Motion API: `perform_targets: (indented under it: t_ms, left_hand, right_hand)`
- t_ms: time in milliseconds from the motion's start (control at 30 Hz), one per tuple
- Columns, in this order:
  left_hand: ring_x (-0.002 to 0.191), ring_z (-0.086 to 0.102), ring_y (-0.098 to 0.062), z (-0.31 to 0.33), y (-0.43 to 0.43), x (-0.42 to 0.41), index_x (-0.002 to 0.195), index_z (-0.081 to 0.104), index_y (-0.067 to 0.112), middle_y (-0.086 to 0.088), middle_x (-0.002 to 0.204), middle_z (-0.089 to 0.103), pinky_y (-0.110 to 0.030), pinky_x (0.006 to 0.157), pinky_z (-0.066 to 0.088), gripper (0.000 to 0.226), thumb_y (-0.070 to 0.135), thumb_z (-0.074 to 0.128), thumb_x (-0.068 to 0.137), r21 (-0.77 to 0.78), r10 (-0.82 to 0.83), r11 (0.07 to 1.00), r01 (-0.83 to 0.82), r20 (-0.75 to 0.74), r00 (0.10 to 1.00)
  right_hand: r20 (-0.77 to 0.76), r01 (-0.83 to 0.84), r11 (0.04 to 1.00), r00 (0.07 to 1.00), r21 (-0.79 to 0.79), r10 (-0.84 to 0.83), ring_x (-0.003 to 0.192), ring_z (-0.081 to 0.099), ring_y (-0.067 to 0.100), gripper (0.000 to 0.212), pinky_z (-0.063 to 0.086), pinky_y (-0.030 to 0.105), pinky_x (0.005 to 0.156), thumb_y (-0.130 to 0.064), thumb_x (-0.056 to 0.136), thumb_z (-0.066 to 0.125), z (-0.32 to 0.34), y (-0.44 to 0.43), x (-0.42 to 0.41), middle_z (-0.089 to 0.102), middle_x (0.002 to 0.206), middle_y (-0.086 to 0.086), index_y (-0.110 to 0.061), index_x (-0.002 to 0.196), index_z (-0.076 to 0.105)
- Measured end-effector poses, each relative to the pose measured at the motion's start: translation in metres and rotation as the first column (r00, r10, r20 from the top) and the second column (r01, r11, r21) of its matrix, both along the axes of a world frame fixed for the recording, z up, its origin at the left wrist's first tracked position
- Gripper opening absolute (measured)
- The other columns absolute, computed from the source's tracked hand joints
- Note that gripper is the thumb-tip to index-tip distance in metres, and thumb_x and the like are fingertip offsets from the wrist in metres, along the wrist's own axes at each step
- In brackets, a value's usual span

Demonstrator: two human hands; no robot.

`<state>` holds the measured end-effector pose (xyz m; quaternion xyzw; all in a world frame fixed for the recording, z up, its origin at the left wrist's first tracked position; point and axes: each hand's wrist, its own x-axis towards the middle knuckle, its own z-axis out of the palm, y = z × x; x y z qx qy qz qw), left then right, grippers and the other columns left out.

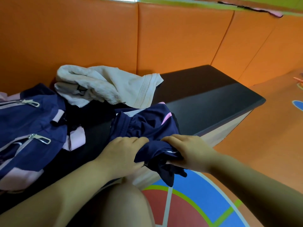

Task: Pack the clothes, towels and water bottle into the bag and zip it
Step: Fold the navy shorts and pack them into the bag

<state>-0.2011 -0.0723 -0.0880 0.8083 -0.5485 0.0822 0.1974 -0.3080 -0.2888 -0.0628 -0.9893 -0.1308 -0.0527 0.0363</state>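
A navy garment with pink stripes (pixel 147 126) lies bunched on the dark bench, its near end hanging over the edge. My left hand (pixel 124 154) and my right hand (pixel 188 153) both grip that near end, side by side. A navy and pink backpack (pixel 24 128) lies on the bench to the left, with two zipper pulls showing. A white towel (pixel 105 86) sits crumpled behind the garment, partly over the backpack's top. No water bottle is in view.
The dark bench (pixel 209 99) runs right, ending near an orange padded wall (pixel 164 38). Below lies a coloured floor (pixel 196 202) with blue, red and green shapes. My knee (pixel 124 208) is under my hands.
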Motion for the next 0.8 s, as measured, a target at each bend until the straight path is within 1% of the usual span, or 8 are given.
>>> perform_targets:
  t_ms: [100,267,367,433,500,567,667,800]
  left_hand:
    - [0.066,0.067,-0.022,-0.002,-0.005,0.009,0.111,0.045,0.021,0.001,0.084,0.071,-0.031,0.061,0.055,0.051,0.041,0.049,0.065,0.032,-0.027,0.999,0.024,0.084,0.996]
    - [0.074,0.066,-0.026,0.001,-0.017,0.020,0.112,0.046,0.021,-0.002,0.092,0.070,-0.037,0.066,0.054,0.046,0.028,0.047,0.067,0.054,-0.102,0.994,0.095,0.137,0.985]
    - [0.079,0.067,-0.024,0.003,-0.025,0.019,0.112,0.047,0.024,0.000,0.095,0.070,-0.036,0.071,0.054,0.047,0.031,0.048,0.065,0.095,-0.108,0.991,0.098,0.110,0.988]
    - [0.088,0.069,-0.023,-0.004,-0.024,0.018,0.113,0.050,0.027,0.001,0.102,0.071,-0.038,0.079,0.053,0.052,0.039,0.050,0.063,0.198,-0.141,0.974,0.113,0.130,0.981]
    - [0.098,0.068,-0.023,-0.010,-0.019,0.015,0.114,0.059,0.027,-0.001,0.111,0.070,-0.044,0.087,0.051,0.060,0.049,0.047,0.060,0.311,-0.153,0.945,0.099,0.155,0.976]
    - [0.104,0.066,-0.026,-0.014,-0.016,0.012,0.113,0.064,0.026,-0.004,0.117,0.068,-0.047,0.091,0.048,0.065,0.056,0.044,0.059,0.376,-0.151,0.923,0.077,0.171,0.974]
    - [0.108,0.064,-0.029,-0.015,-0.016,0.010,0.114,0.064,0.025,-0.007,0.121,0.066,-0.050,0.094,0.045,0.069,0.057,0.055,0.054,0.417,-0.144,0.906,0.067,0.156,0.977]
    - [0.110,0.063,-0.028,-0.019,-0.016,0.011,0.115,0.060,0.026,-0.005,0.122,0.065,-0.049,0.096,0.044,0.065,0.058,0.055,0.058,0.373,-0.136,0.925,0.071,0.149,0.979]
  right_hand:
    - [0.143,-0.031,0.999,0.989,-0.035,0.036,0.079,0.066,0.022,0.053,0.052,0.029,0.057,-0.058,0.084,0.045,-0.012,-0.001,-0.006,0.067,0.103,0.001,-0.021,0.122,0.046]
    - [0.202,0.026,0.999,0.979,0.024,-0.030,0.080,0.067,0.024,0.057,0.051,0.026,0.058,-0.049,0.078,0.068,-0.023,-0.005,-0.010,0.068,0.102,0.003,-0.018,0.120,0.046]
    - [0.191,0.070,0.996,0.978,0.062,-0.081,0.080,0.066,0.025,0.054,0.052,0.029,0.058,-0.054,0.080,0.061,-0.024,-0.007,-0.011,0.066,0.103,0.003,-0.019,0.119,0.048]
    - [0.174,0.072,0.997,0.982,0.041,-0.078,0.086,0.065,0.027,0.056,0.055,0.033,0.064,-0.058,0.081,0.055,-0.033,-0.005,-0.014,0.065,0.109,0.005,-0.018,0.119,0.047]
    - [0.169,0.087,0.995,0.982,-0.041,-0.079,0.098,0.063,0.032,0.065,0.055,0.039,0.074,-0.060,0.077,0.060,-0.048,0.000,-0.022,0.062,0.120,0.011,-0.014,0.122,0.047]
    - [0.153,0.124,0.984,0.983,-0.131,-0.103,0.110,0.059,0.037,0.080,0.052,0.043,0.082,-0.064,0.069,0.065,-0.063,0.009,-0.031,0.057,0.129,0.019,-0.011,0.125,0.045]
    - [0.137,0.212,0.961,0.972,-0.178,-0.189,0.119,0.053,0.042,0.092,0.048,0.051,0.090,-0.065,0.061,0.070,-0.080,0.021,-0.036,0.051,0.134,0.025,-0.007,0.127,0.043]
    - [0.201,0.272,0.962,0.944,-0.036,-0.260,0.106,0.060,0.041,0.052,0.053,0.048,0.080,-0.031,0.073,0.069,-0.082,0.028,-0.022,0.062,0.120,0.022,-0.008,0.114,0.047]
